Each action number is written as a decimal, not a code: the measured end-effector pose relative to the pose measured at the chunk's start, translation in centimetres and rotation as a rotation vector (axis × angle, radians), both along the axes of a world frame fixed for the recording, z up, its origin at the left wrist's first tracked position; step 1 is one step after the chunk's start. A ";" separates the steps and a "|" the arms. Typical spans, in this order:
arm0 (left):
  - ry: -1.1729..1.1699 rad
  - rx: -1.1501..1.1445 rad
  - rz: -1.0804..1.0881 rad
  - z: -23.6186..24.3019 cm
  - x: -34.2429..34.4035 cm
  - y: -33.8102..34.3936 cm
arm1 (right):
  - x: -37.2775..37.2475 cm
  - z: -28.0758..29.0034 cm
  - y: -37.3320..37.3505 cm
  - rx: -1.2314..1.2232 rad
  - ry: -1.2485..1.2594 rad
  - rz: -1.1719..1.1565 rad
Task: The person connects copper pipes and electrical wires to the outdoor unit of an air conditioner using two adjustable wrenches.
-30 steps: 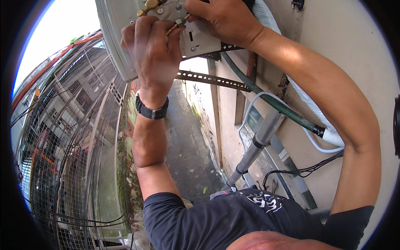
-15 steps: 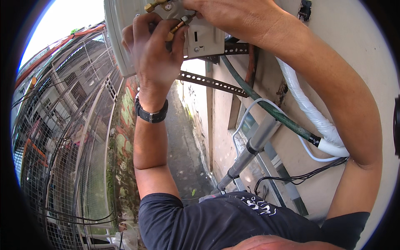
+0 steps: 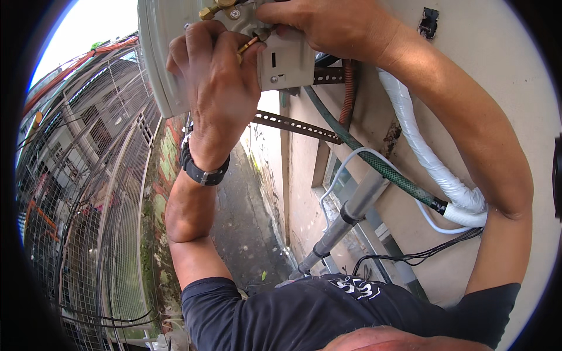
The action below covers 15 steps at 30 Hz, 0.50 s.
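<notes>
Gripping a slim brass-tipped tool (image 3: 249, 44) at twelve o'clock, the left hand (image 3: 219, 88) worked the outdoor unit's valve panel (image 3: 287, 58); the right hand (image 3: 328, 26) clasped its top. Brass fittings (image 3: 219, 7) stayed uncovered, work seemingly midway.

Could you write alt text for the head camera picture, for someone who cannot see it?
Both hands work on brass fittings of a grey outdoor unit on a beige wall: the left hand pinches a thin brass-tipped tool, the right hand steadies the unit's panel. A white wrapped pipe runs below.
</notes>
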State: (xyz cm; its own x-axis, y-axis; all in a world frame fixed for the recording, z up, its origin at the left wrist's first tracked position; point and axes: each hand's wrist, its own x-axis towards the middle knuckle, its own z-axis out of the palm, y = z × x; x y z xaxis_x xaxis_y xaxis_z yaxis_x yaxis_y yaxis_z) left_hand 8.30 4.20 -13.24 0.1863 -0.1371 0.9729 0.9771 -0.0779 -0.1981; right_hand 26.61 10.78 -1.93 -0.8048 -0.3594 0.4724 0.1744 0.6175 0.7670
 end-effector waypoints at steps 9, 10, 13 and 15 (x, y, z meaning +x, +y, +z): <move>-0.011 -0.047 -0.069 -0.2 0.0 -1.2 | -0.1 0.6 -1.4 0.071 -0.023 -0.104; -0.026 -0.045 -0.093 -0.3 0.2 -1.2 | 0.0 0.8 -1.3 0.057 -0.026 -0.099; -0.061 -0.039 -0.157 -0.5 0.7 -0.8 | 0.3 -0.5 -1.6 -0.074 0.056 -0.095; -0.078 -0.041 -0.158 -0.9 0.5 -0.9 | -0.2 -1.6 -1.1 -0.119 0.102 -0.035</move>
